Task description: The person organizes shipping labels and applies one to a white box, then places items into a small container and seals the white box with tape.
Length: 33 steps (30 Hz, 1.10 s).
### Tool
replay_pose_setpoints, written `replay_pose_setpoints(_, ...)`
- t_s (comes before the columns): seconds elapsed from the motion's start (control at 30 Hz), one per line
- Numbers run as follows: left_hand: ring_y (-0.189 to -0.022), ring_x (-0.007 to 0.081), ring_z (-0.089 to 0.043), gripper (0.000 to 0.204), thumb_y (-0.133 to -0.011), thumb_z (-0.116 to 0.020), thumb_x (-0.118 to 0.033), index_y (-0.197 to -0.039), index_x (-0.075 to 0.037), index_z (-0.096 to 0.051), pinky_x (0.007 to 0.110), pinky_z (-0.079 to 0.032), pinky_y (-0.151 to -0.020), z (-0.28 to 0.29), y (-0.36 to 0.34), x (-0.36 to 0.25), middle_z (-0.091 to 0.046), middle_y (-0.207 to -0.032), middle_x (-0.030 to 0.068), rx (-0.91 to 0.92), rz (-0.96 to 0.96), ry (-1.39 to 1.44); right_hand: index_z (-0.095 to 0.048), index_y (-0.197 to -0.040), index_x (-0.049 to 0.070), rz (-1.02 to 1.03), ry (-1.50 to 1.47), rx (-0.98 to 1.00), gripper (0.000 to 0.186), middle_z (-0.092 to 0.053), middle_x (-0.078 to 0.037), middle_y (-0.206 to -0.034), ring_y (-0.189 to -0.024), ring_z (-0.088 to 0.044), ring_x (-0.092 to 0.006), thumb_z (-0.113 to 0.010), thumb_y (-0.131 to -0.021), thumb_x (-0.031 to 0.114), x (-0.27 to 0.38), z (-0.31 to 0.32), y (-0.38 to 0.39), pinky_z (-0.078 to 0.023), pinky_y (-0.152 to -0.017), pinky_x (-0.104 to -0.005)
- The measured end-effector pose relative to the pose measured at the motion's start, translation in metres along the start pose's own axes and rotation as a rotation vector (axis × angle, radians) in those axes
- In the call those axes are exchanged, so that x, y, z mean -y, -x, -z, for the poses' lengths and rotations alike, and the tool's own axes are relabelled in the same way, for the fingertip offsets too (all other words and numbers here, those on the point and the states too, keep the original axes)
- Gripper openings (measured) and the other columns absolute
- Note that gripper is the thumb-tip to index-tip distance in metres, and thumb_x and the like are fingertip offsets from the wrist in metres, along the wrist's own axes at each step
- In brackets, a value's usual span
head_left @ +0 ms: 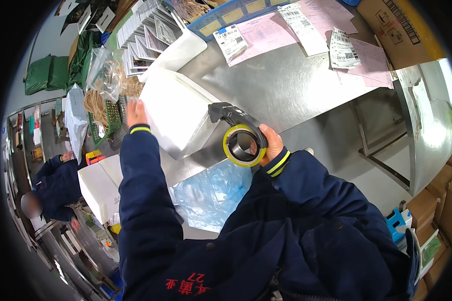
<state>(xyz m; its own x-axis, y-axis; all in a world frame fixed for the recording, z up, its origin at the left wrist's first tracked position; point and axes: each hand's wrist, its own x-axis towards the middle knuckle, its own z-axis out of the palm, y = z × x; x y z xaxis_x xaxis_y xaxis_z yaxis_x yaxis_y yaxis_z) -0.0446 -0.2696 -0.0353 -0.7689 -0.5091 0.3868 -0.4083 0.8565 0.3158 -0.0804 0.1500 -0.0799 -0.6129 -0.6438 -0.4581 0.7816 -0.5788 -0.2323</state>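
Note:
A white foam box (175, 108) stands on the steel table near its edge. My left hand (135, 113) lies against the box's left side, its fingers stretched out rather than wrapped round anything. In my right hand (271, 143) is a black tape dispenser (242, 118) with a roll of yellowish tape. The fingers close round its frame, and its head points up and left toward the box's right side, just apart from it.
Pink sheets (266, 37) and white label slips (302, 29) lie across the steel table (306, 75). A white bin (188, 47) full of printed cards stands beyond the box. At left is a green basket (99, 128) with twine. Blue plastic film (213, 193) hangs below the table edge. Another person (58, 185) works at far left.

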Motion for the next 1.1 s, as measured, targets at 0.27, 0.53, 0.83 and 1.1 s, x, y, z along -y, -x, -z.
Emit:
replay_pose_setpoints(0.27, -0.089, 0.0403, -0.056, 0.044, -0.087, -0.045, -0.040, -0.104, -0.002, -0.055, 0.046, -0.043, -0.081, 0.042, 0.090, -0.081, -0.059, -0.100, 0.0224, 0.575, 0.314, -0.565, -0.057, -0.088, 0.006, -0.111, 0.052, -0.060, 0.027, -0.061, -0.004, -0.077, -0.065, -0.058, -0.0148, -0.055, -0.084, 0.033, 0.075, -0.034, -0.098, -0.050, -0.060, -0.0313)
replay_pose_setpoints(0.53, -0.124, 0.0351, -0.033, 0.041, -0.085, -0.049, -0.010, -0.125, -0.003, -0.041, 0.046, -0.024, -0.101, -0.043, 0.058, -0.191, -0.040, -0.130, 0.0170, 0.060, -0.274, -0.059, -0.058, -0.091, 0.005, -0.216, 0.066, -0.034, 0.027, -0.062, -0.005, -0.080, -0.065, -0.058, -0.0143, -0.055, -0.084, 0.031, 0.064, -0.036, -0.091, -0.050, -0.059, -0.0258)
replay_pose_setpoints(0.83, -0.115, 0.0277, -0.047, 0.037, -0.085, -0.051, -0.010, -0.122, -0.008, -0.048, 0.047, -0.025, -0.102, -0.033, 0.045, -0.227, -0.053, -0.119, 0.0110, 0.168, -0.646, -0.147, -0.058, -0.101, -0.006, -0.210, 0.062, -0.020, 0.029, -0.063, -0.009, -0.092, -0.078, -0.060, -0.0142, -0.054, -0.088, 0.020, 0.007, 0.044, 0.087, -0.047, -0.072, -0.0253)
replay_pose_setpoints(1.1, -0.058, 0.0138, -0.061, 0.010, -0.082, -0.062, -0.005, -0.089, 0.001, -0.062, 0.024, -0.049, -0.052, -0.039, 0.051, -0.213, -0.061, -0.075, 0.0103, 0.454, -0.329, 0.506, -0.064, -0.085, -0.003, -0.238, 0.793, 0.086, 0.040, -0.063, -0.010, -0.074, -0.065, -0.057, -0.0152, -0.064, -0.075, 0.036, 0.003, -0.023, 0.010, -0.046, -0.064, -0.0275)
